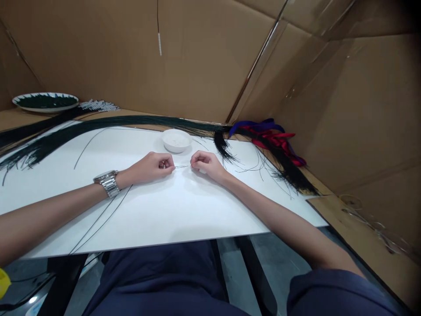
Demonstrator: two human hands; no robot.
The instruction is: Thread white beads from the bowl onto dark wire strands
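My left hand is pinched on thin black threads, whose short ends stick out to the right past the fingertips. From below that wrist, the same kind of dark strands run down over the table's front edge. Facing it across a small gap, my right hand has thumb and fingers pressed together. Whatever it pinches is too small to make out. Just behind both hands stands a small white bowl, with tiny specks inside.
Long black thread bundles lie across the back of the white table. Purple and red ribbons sit at the back right, a plate of dark green material at the back left. Cardboard walls enclose the table; one strand hangs there.
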